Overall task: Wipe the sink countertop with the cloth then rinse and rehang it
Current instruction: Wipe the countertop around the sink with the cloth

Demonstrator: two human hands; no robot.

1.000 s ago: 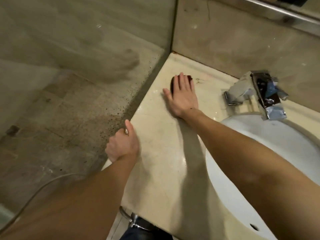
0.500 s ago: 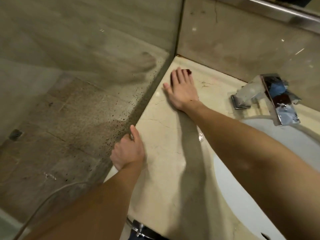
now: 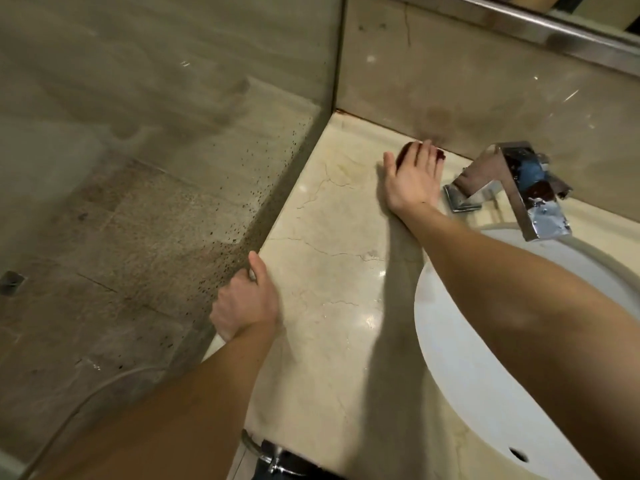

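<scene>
A cream marble surface (image 3: 332,271) with thin veins runs from the near edge to a beige tiled back wall (image 3: 485,81), and a spotted glass panel (image 3: 173,133) stands along its left side. A white basin (image 3: 485,375) is sunk into the surface at the right, with a drain hole showing near its bottom edge. A square chrome tap (image 3: 519,192) sits at the far right, its spout reaching over the basin. The right hand (image 3: 412,178) lies flat, fingers spread, far along the surface close to the back wall and just left of the tap. It presses down on a dark red cloth (image 3: 406,151), which shows only at the fingertips and beside the thumb; most of it is hidden under the palm. The left hand (image 3: 246,303) is nearer, at the left edge of the surface, its fingers curled over the edge where the glass meets it and its thumb lying on the marble. The two hands are well apart. A metal rail (image 3: 519,26) runs along the wall above.
</scene>
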